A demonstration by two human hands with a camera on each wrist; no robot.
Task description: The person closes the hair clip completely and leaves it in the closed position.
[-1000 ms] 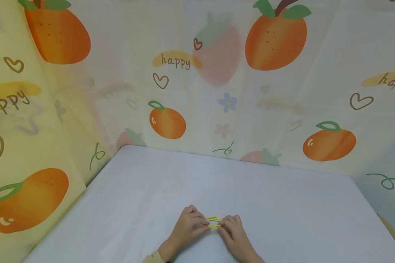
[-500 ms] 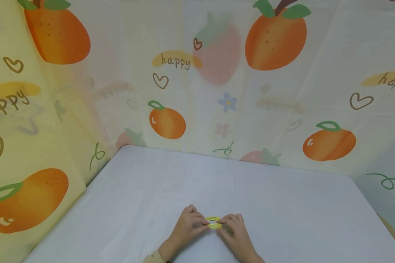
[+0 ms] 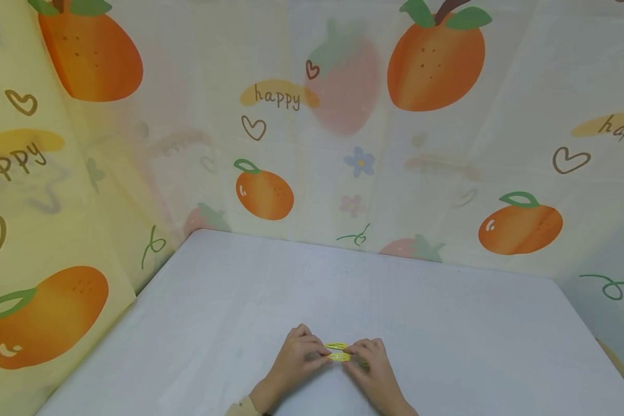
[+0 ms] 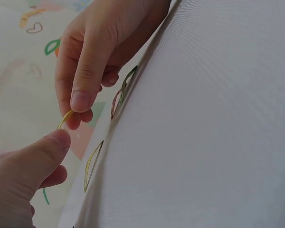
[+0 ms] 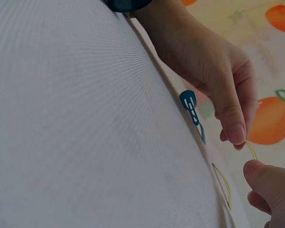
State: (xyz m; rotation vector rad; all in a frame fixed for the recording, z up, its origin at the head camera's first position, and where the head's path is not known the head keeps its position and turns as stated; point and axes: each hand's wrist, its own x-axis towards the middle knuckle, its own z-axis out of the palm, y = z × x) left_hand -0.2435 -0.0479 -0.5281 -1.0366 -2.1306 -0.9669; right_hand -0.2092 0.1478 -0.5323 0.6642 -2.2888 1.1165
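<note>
A slim yellow snap hair clip (image 3: 339,357) is held between my two hands above the white table. My left hand (image 3: 297,356) pinches its left end between thumb and fingers; my right hand (image 3: 370,367) pinches the other end. In both wrist views only a thin strip of this clip (image 4: 65,118) shows between the fingertips. A second yellow hair clip (image 3: 336,346) lies on the table just beyond the held one, apart from the fingers.
Beneath the right hand lie a red clip (image 4: 115,103) and a green clip (image 4: 128,84). A teal slotted piece (image 5: 189,105) and a blue clip (image 5: 202,133) lie under the left hand. A fruit-print sheet (image 3: 312,173) rises behind the white table (image 3: 447,323).
The right fingertips have shifted slightly, and more of the held clip's face shows than a second ago. The left hand and the second yellow clip have stayed put.
</note>
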